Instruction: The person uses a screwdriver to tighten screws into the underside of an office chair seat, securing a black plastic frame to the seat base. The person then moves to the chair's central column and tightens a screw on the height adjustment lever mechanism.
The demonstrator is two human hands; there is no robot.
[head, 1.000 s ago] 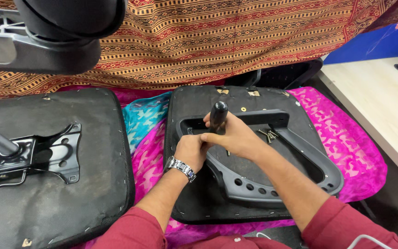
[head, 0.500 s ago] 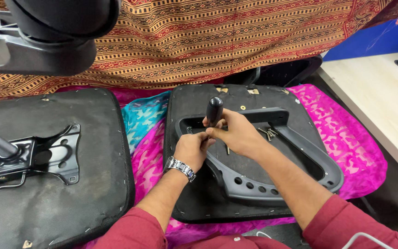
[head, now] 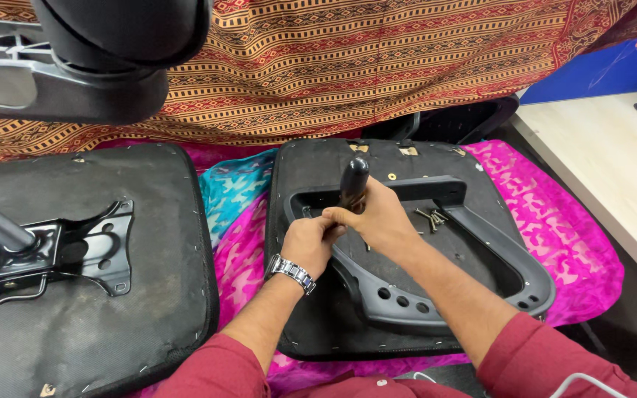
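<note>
Right hand wraps closed around the black screwdriver handle, tool standing near upright, tip hidden behind the fingers. Left hand sits just at 8 o'clock of it, fingers pinched shut at the base of the tool where it meets the black plastic armrest bracket; whether it pinches a screw or the shaft, cannot tell. Wristwatch on the left wrist.

Change over the last second: the handle has tipped slightly and sits a touch more toward 11 o'clock, the right hand has rolled a bit around it, the left hand stays put at the base. Reads as a turning stroke on a fastener, the work still at the same spot on the bracket, likely mid-drive rather than finished.

The bracket lies on the upturned black seat base, dead centre of view. Loose screws lie on the base at 3 o'clock of the hands, apart from them. A second seat base with a metal mounting plate lies at 9 o'clock. Pink cloth lies underneath, patterned orange fabric at 12 o'clock, pale desk at 2 o'clock.
</note>
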